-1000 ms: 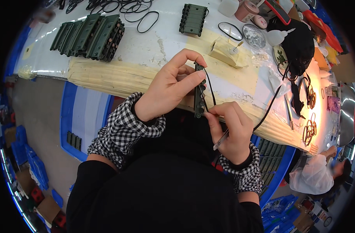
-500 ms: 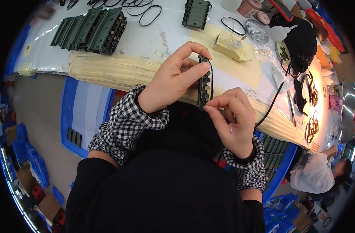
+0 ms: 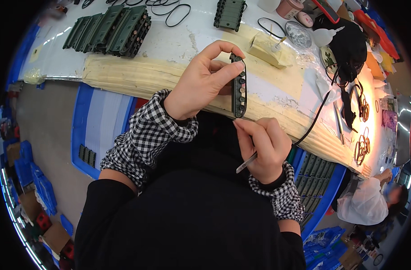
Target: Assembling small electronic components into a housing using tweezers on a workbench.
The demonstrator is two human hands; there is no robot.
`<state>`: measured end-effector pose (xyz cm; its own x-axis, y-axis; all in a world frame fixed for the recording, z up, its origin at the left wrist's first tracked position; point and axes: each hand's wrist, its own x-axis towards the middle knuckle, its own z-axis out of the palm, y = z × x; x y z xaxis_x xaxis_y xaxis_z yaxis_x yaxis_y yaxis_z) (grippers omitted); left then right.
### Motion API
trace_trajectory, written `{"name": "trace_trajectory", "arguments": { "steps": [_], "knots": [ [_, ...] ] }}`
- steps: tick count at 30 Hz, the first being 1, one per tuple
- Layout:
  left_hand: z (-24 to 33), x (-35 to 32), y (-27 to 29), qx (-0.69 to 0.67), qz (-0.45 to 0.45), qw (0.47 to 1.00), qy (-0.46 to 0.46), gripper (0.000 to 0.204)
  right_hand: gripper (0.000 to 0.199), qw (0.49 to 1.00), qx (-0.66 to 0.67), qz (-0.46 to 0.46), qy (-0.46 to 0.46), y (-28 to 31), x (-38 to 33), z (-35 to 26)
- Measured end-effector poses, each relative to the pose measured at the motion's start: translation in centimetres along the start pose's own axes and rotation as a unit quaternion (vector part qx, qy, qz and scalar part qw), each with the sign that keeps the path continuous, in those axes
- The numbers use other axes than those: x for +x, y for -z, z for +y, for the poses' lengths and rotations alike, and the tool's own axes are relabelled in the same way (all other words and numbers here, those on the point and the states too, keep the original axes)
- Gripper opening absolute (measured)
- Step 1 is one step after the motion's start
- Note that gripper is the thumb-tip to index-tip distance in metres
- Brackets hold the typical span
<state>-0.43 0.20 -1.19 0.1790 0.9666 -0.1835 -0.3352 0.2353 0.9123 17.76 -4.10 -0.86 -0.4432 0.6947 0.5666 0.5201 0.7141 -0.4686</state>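
My left hand grips a dark green toy tank chassis by its upper end, thumb in front. The piece stands on edge, its row of round wheels facing right and a thin black band lying close along them. Just below its lower end is my right hand, with thumb and forefinger pinched together; whether they touch the chassis I cannot tell. A slim metal tool is tucked in that palm, one end sticking out to the lower left; its other end is hidden.
Several green chassis stand in a row at the far left, with another chassis at the back. Black bands lie behind. A yellow block holds thin sticks. Blue trays flank my lap. A co-worker sits at right.
My right hand has come off the chassis's lower end, and the tool in its palm now shows. The black band, which bowed away from the wheels, now lies against them.
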Motion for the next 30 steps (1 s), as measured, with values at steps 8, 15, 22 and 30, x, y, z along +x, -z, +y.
{"name": "trace_trajectory", "arguments": {
  "steps": [8, 15, 22, 30],
  "knots": [
    [0.0, -0.2, 0.2, 0.01, -0.011, 1.0, -0.007, 0.023, 0.012, 0.965, 0.143, 0.031, -0.22, 0.6, -0.5, -0.3],
    [-1.0, -0.5, -0.1, 0.055, -0.035, 0.995, -0.075, 0.023, 0.005, 0.891, 0.29, -0.043, -0.348, 0.1, 0.0, 0.5],
    [-0.3, -0.5, 0.9, 0.03, 0.036, 0.992, -0.115, 0.024, 0.009, 0.934, 0.208, 0.023, -0.288, -0.9, 0.1, 0.6],
    [-0.8, -0.9, 0.7, 0.101, -0.009, 0.988, -0.12, 0.024, 0.01, 0.924, 0.226, -0.04, -0.305, -0.6, 1.9, 0.2]
  ]
}}
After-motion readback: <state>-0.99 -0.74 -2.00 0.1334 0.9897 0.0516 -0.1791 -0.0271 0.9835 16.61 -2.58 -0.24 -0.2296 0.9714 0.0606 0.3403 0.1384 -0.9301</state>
